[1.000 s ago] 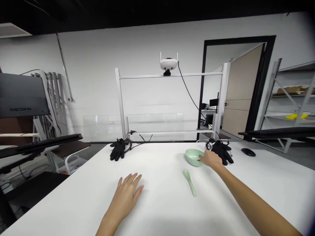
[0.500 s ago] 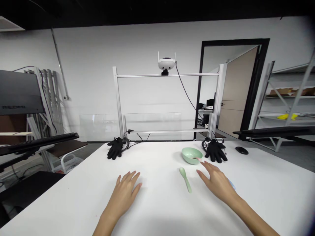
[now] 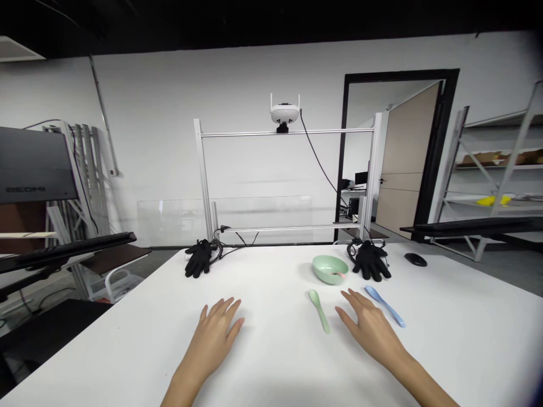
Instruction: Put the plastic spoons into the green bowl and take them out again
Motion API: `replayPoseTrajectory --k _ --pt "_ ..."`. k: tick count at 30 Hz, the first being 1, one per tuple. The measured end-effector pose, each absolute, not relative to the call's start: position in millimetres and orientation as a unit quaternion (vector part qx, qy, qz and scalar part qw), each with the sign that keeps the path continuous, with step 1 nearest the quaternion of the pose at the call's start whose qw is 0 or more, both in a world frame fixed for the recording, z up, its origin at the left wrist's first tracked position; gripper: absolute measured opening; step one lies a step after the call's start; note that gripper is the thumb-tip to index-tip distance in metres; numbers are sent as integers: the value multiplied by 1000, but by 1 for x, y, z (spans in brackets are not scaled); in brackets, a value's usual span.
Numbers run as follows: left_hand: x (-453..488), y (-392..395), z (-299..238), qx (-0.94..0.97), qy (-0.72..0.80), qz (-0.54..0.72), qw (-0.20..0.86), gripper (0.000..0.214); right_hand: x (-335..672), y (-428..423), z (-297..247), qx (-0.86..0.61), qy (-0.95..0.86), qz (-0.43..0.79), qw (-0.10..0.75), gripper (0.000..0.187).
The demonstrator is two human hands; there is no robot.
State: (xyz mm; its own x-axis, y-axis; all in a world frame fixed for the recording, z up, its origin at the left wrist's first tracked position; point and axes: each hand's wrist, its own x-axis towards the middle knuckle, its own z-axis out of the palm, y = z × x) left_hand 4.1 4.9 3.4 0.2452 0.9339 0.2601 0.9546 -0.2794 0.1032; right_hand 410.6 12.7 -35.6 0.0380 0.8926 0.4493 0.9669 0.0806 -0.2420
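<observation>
The left hand [image 3: 214, 337], palm down with fingers loosely spread, holds nothing over the white surface [image 3: 271, 362]. The right hand [image 3: 373, 330], likewise holding nothing with its fingers spread, lies between a light green spoon [image 3: 319, 311] and a light blue spoon [image 3: 386, 307], both flat on the surface. Just beyond, a pale green bowl [image 3: 324, 276] stands upright, a pink utensil [image 3: 341, 275] resting inside against its rim. Beside the bowl is a black glove [image 3: 370, 262]; a black computer mouse [image 3: 416, 259] sits farther right.
</observation>
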Motion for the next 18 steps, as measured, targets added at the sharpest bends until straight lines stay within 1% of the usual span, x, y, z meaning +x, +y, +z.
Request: replayPoseTrajectory --k 11,18 --pt "4 6 3 -792 -591 -144 43 53 407 12 -34 -674 -692 -66 249 65" --pt "2 7 0 -792 -592 -143 52 52 409 13 -37 -669 -690 -64 267 64"
